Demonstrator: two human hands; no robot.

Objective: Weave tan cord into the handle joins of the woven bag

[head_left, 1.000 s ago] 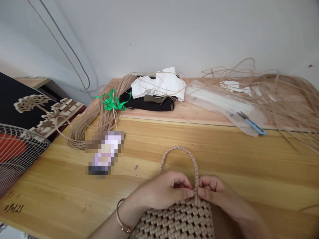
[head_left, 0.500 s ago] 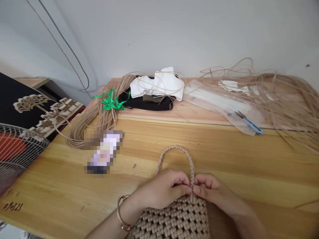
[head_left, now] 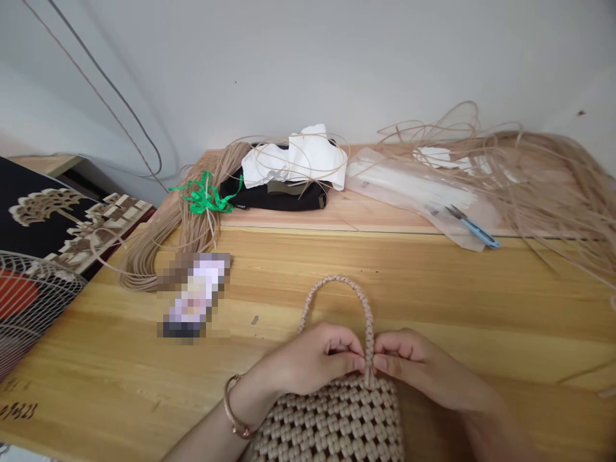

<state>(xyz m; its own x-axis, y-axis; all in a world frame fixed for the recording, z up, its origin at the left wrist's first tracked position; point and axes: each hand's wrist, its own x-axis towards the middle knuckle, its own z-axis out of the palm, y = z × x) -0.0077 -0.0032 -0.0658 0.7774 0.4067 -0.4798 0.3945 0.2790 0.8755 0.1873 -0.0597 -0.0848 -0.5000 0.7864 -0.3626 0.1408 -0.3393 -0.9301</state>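
A woven beige bag (head_left: 332, 423) with an open lattice pattern stands at the bottom centre, its lower part cut off by the frame. From its top edge rises a braided loop handle (head_left: 368, 314). My left hand (head_left: 312, 362), with a bracelet (head_left: 231, 407) on its wrist, is closed in a pinch at the left side of the handle's right base. On the other side, my right hand (head_left: 423, 366) is closed too, thumb and forefinger against the same base. Short flat strand ends (head_left: 369, 377) show just beneath the fingertips. The handle's left base is hidden behind my left hand.
A pixelated phone-like object (head_left: 196, 295) lies left on the wooden table (head_left: 269, 256). Behind it are a cord bundle (head_left: 144, 256) with green ties (head_left: 206, 194) and a black pouch (head_left: 283, 199) under white paper (head_left: 317, 154). Blue-handled snips (head_left: 474, 228) and loose cords (head_left: 568, 173) are right.
My fingertips have parted slightly at the handle's base, showing more of the braid between them. The camera view has shifted a little. The bag stays in nearly the same place.
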